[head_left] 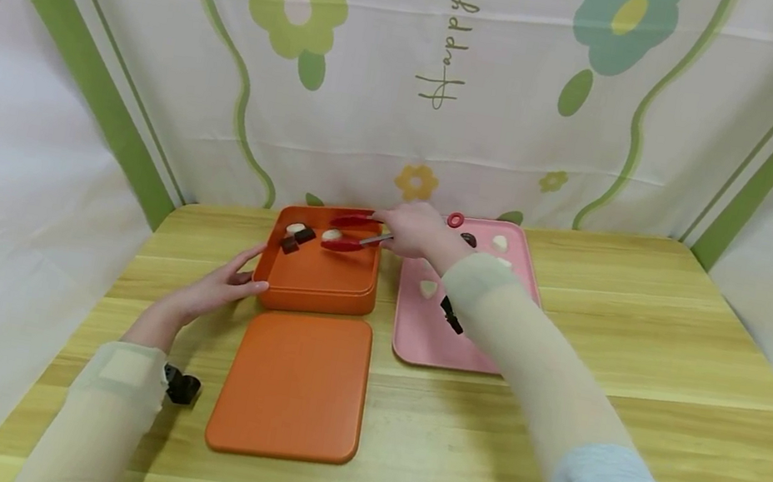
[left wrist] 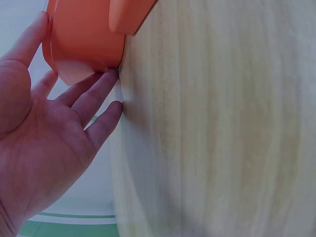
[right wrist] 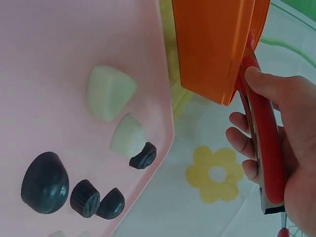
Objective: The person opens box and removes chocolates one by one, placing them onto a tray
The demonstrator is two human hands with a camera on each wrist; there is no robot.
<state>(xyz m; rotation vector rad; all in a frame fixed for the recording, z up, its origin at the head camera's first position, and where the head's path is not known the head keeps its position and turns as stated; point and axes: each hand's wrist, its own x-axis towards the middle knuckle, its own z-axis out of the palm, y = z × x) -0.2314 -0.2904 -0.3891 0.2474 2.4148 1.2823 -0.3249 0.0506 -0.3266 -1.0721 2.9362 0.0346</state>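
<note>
A white cloth (head_left: 374, 125) printed with flowers hangs behind the orange box (head_left: 316, 303), which sits on a wood-grain desk (head_left: 645, 333). Just beside the box, to its right, lies a pink tray (head_left: 433, 348). In front of the box, the flat orange lid (head_left: 295, 387) rests on the desk.

The left hand (head_left: 222, 291) is at the box's left side, holding nothing in its grasp; its fingers are extended and spread, with fingertips touching the wall. The right hand (head_left: 417, 229), over the box's right rim, grasps a pair of red tongs (head_left: 343, 245), whose ends reach inside the box. A pale piece (head_left: 332, 234) in the box lies between those ends; whether they pinch it cannot be told. Left of it inside the box are another pale piece (head_left: 295, 228) and two dark pieces (head_left: 290, 245). More white lumps (right wrist: 109, 93) and dark lumps (right wrist: 44, 182) lie to the right of the box, on the tray.
</note>
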